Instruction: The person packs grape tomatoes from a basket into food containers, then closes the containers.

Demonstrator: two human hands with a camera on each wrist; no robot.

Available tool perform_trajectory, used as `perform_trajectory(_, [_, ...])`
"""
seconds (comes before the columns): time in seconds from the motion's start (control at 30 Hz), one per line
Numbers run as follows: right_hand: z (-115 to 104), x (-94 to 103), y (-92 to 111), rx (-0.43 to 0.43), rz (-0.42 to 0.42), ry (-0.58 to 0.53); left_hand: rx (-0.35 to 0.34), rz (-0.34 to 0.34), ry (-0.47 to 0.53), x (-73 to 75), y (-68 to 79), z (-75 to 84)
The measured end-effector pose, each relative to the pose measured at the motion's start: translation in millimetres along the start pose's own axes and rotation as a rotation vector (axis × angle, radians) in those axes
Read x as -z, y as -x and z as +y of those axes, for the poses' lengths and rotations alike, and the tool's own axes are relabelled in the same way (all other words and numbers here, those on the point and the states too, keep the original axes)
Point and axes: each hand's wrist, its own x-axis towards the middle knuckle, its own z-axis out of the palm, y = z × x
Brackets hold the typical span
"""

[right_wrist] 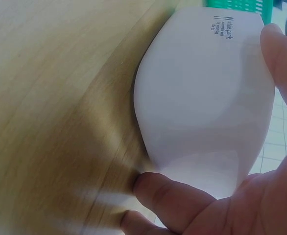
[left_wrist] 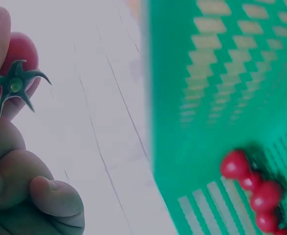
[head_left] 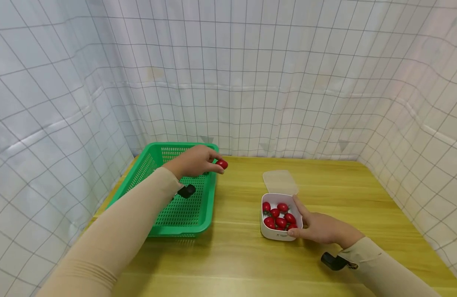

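Between thumb and fingertips, my left hand (head_left: 198, 161) pinches a red cherry tomato (head_left: 222, 164) just above the right rim of the green basket (head_left: 207, 220). A green star-shaped stem end shows on that tomato (left_wrist: 23, 49) in the left wrist view. Several more tomatoes (left_wrist: 266, 196) lie inside the basket, mostly hidden from the head view by the arm. My right hand (head_left: 321, 227) holds the right side of a white square container (head_left: 274, 235), thumb at the front corner and fingers along the side. Red cherry tomatoes (head_left: 281, 223) cover much of its bottom.
A translucent lid (head_left: 280, 181) lies on the wooden table (head_left: 235, 264) behind the container. Bare tabletop separates basket and container. White grid-patterned curtains (head_left: 235, 103) enclose the back and both sides.
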Motion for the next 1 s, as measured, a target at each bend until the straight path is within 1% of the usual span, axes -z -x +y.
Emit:
perform_trajectory(0.17, [-1, 0.3, 1, -0.002, -0.002, -0.002, -0.097, -0.027, -0.074, -11.3, -8.2, 24.5])
perform_trajectory(0.27, [-2, 0.3, 1, -0.003, -0.001, -0.002, -0.134, -0.041, -0.101, -19.9, -14.1, 36.2])
perform_trajectory(0.37, [-2, 0.2, 2, -0.002, 0.000, -0.002, -0.157, -0.054, -0.110, -27.9, -19.3, 46.5])
perform_trajectory(0.6, [-3, 0.8, 2, -0.007, -0.001, -0.004, -0.171, -0.113, -0.146, -43.0, -27.2, 71.0])
perform_trajectory(0.7, [-4, 1.3, 2, -0.014, -0.005, -0.008, -0.195, -0.132, -0.164, -48.7, -29.9, 80.2])
perform_trajectory(0.87, [-4, 2.0, 1, -0.022, -0.014, -0.014, -0.240, -0.143, -0.188, -56.8, -33.7, 92.4])
perform_trajectory(1.0, [-3, 1.8, 1, -0.014, -0.020, -0.018, -0.267, -0.148, -0.196, -64.5, -37.2, 97.2])
